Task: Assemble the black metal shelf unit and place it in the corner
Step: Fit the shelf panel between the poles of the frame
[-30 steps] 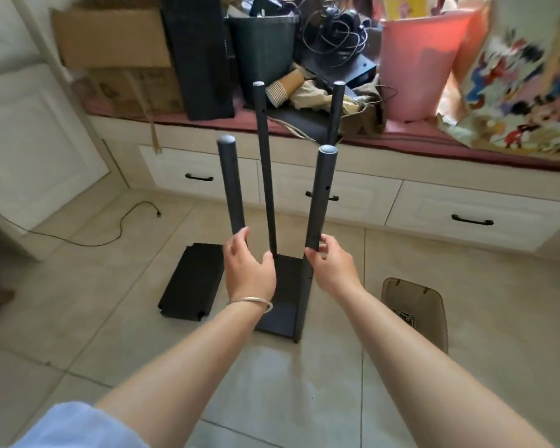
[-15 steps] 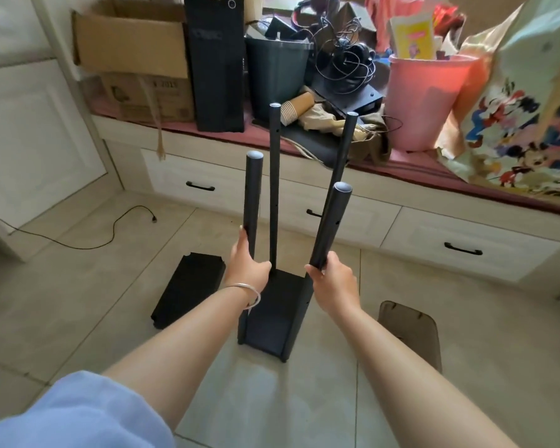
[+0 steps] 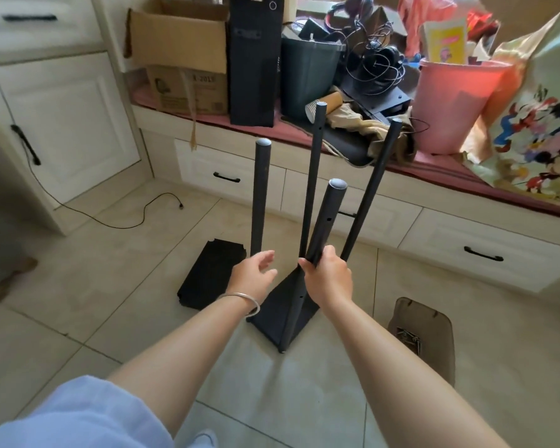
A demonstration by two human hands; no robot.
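Observation:
The half-built black shelf unit stands on the tiled floor: a black bottom panel [image 3: 282,312] with several black poles rising from it. My right hand [image 3: 328,278] is shut around the near right pole [image 3: 328,218], which leans to the right. My left hand [image 3: 254,274] is open with spread fingers, just beside the base of the near left pole [image 3: 260,195] and not gripping it. Two far poles [image 3: 314,176] stand behind. A second black shelf panel [image 3: 212,273] lies flat on the floor to the left.
A brown tray with screws [image 3: 424,334] sits on the floor to the right. Behind is a white drawer bench [image 3: 401,218] loaded with a cardboard box [image 3: 181,53], bins and a pink bucket [image 3: 456,101]. A black cable [image 3: 117,221] trails across the floor beside a white cabinet.
My left hand has let go of the near left pole and opened. The shelf unit has tilted and turned, its poles now leaning right. The view has moved closer.

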